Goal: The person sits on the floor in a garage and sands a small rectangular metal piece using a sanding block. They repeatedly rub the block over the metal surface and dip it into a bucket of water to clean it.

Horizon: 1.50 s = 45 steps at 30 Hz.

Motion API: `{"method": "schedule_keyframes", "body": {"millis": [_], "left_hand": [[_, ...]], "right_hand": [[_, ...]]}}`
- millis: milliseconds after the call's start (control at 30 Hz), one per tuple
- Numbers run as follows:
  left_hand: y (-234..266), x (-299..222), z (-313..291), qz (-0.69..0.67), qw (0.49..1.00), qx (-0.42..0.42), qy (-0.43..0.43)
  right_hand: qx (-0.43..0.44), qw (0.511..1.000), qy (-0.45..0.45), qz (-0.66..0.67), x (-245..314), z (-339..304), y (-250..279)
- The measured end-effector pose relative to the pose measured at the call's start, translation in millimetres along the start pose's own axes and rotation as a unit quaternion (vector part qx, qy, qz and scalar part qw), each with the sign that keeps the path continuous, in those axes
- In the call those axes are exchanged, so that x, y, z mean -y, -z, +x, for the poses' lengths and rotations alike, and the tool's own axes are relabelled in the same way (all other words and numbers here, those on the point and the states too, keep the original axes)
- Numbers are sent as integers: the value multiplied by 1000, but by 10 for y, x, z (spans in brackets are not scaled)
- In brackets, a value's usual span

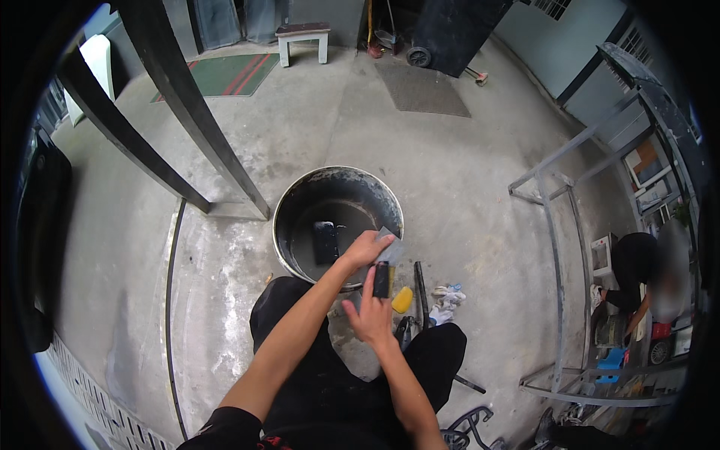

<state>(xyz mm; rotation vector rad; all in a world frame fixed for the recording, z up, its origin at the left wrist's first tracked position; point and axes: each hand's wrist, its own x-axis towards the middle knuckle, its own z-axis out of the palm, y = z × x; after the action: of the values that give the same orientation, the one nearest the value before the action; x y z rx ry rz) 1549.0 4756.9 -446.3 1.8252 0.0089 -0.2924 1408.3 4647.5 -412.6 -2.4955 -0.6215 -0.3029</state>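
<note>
Over the right rim of a round black tub (283, 196), my left hand (363, 247) pinches a thin grey sheet (390, 246). Just below it, my right hand (369, 319) grips a black block (382, 280) with a yellow side; the fingers behind it are partly hidden. Sheet and block are close together, and I cannot tell whether they touch. Inside the tub, a dark rectangular thing (325, 242) rests in shallow murky liquid. A yellow sponge-like piece (403, 300) lies on the floor right of my right hand.
Beside the sponge lie a black bar (421, 289) and crumpled white-and-blue cloth (448, 298). Dark metal legs (202, 135) rise at the left. At the right stands a grey metal frame (553, 277), with a crouching person (634, 266) beyond it. A small stool (303, 34) is at the back.
</note>
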Motion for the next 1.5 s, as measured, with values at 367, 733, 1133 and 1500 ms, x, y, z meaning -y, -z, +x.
{"method": "schedule_keyframes", "body": {"millis": [367, 733, 1133, 1500], "left_hand": [[17, -131, 137, 125, 976, 114, -140], [105, -180, 231, 74, 966, 170, -182], [75, -196, 258, 105, 967, 154, -176], [87, -207, 342, 137, 956, 178, -188]], "right_hand": [[21, 997, 73, 7, 53, -263, -33], [36, 996, -13, 78, -191, -196, 28], [10, 987, -139, 84, -430, 111, 138], [-33, 995, -77, 58, -241, 62, -7]]}}
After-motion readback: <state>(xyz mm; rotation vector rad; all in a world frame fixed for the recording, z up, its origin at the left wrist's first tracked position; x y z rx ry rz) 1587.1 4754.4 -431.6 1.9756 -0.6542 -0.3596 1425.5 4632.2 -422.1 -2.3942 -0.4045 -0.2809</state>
